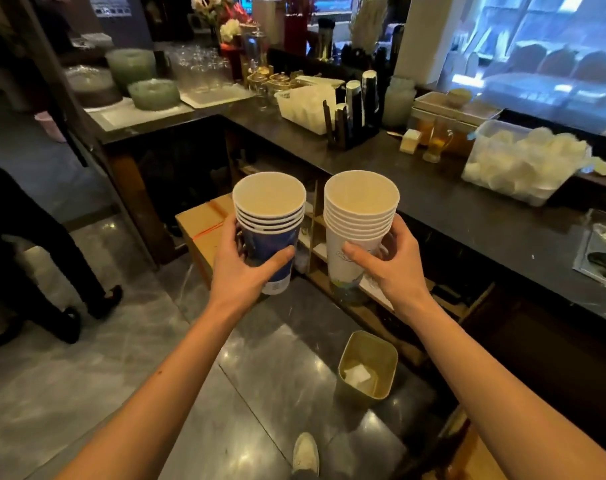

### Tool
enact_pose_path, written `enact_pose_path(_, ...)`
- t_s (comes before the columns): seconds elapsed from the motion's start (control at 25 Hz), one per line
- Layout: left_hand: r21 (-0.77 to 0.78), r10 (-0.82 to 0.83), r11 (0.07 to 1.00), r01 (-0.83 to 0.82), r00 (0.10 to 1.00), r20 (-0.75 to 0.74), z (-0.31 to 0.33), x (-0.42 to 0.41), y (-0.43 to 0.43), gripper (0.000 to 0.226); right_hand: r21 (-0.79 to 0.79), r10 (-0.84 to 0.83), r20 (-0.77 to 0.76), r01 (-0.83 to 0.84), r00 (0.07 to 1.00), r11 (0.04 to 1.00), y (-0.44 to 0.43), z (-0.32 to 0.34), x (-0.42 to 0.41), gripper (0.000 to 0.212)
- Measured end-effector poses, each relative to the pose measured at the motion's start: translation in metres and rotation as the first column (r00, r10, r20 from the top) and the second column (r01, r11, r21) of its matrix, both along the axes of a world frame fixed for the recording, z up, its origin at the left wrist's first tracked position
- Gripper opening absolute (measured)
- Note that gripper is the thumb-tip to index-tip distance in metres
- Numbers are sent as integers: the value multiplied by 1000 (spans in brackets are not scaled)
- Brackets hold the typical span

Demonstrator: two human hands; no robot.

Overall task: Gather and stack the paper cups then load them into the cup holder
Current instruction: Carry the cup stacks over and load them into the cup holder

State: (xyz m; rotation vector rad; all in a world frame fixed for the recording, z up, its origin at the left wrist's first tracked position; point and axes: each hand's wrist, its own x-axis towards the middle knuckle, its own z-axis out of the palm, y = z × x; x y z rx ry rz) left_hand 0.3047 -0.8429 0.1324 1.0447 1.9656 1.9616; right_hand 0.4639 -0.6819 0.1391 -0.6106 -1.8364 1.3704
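Two cup stacks, blue stack (267,233) and white stack (358,230), gripped by curled fingers (355,252).

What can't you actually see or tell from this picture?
- Head view: the blue cup stack hides its lower cups' insides; only rims show.
- The white cup stack likewise; its print is too small to read.
- The cup holder is blurred; free slots unclear.
- Both elbows are cut off below.

Cup holder (355,112) on counter (467,209), w/ bin (367,368) on floor below, box (204,230) left.

Cup (343,261) print apparently illegible
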Motion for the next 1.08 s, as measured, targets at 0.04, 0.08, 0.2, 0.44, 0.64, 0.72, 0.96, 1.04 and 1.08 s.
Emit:
enact_pose_path(0.04,-10,-3,1000,3,1000,2,3,-16,20,96,-16,-13,0,13,1000,1000,19,2,-14,86)
enact_pose_path(0.08,-12,-11,1000,11,1000,-1,6,-31,40,96,-27,-23,-4,23,1000,999,38,4,-27,86)
enact_pose_path(0.2,-8,-47,999,47,998,-36,14,-81,100,88,-20,-13,1,13,1000,1000,92,8,-70,84)
enact_pose_path(0.44,-6,-83,997,83,997,8,15,-178,201,88,-35,-45,8,45,999,998,184,14,-162,81)
enact_pose_path(0.64,20,-171,985,171,985,-4,9,-279,290,88,0,-138,4,138,990,990,258,8,-250,82)
enact_pose_path(0.72,14,-215,976,215,976,-16,11,-321,323,86,-3,-177,14,177,984,984,282,11,-286,82)
enact_pose_path(0.96,20,-360,933,360,933,-1,21,-426,420,78,-28,-323,28,324,946,946,359,18,-370,89)
enact_pose_path(1.04,12,-397,918,397,918,22,17,-447,449,77,-51,-365,43,366,930,929,381,15,-384,89)
enact_pose_path(1.08,5,-409,913,409,912,30,13,-456,462,78,-53,-374,51,377,926,925,392,13,-389,89)
